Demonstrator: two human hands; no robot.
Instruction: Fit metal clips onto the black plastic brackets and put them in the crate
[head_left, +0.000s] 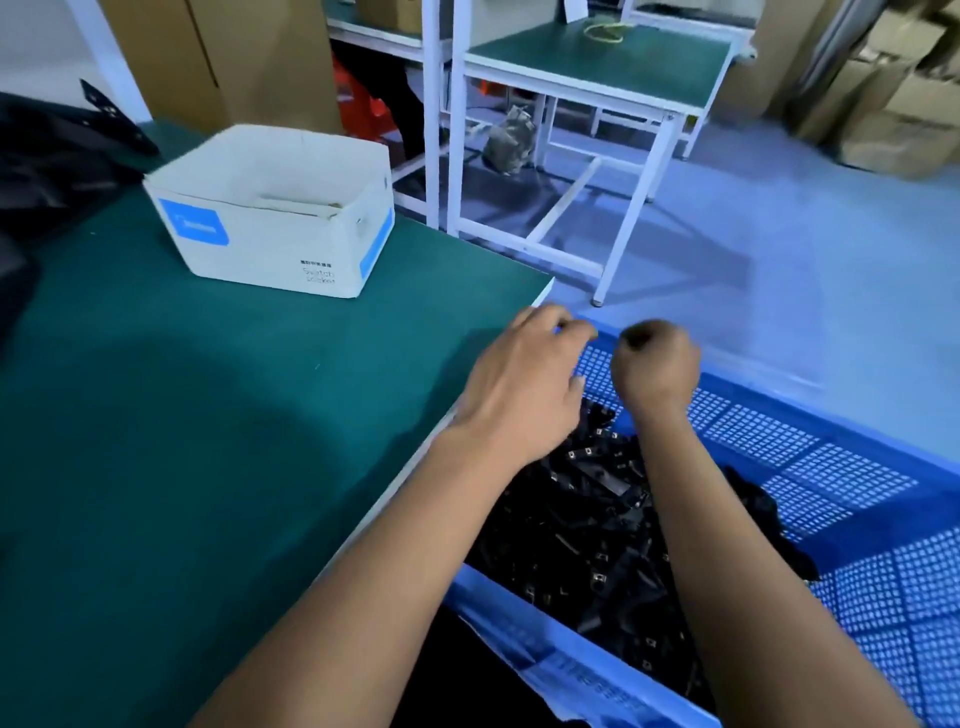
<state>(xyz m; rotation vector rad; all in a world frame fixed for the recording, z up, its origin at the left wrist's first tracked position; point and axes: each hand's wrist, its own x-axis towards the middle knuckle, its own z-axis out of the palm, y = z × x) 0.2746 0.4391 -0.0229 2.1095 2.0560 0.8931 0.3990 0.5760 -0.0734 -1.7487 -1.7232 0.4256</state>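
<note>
I see the right hand (655, 366) curled in a fist above the blue crate (857, 499); what it holds, I cannot tell. The left hand (524, 384) hangs with loosely bent fingers, holding nothing. Black brackets (587, 525) lie heaped in the crate, pointing many ways.

We see bright, even indoor light; soft shadow on green table (208, 415); motion blur smears both hands; wide-angle bending at edges.
</note>
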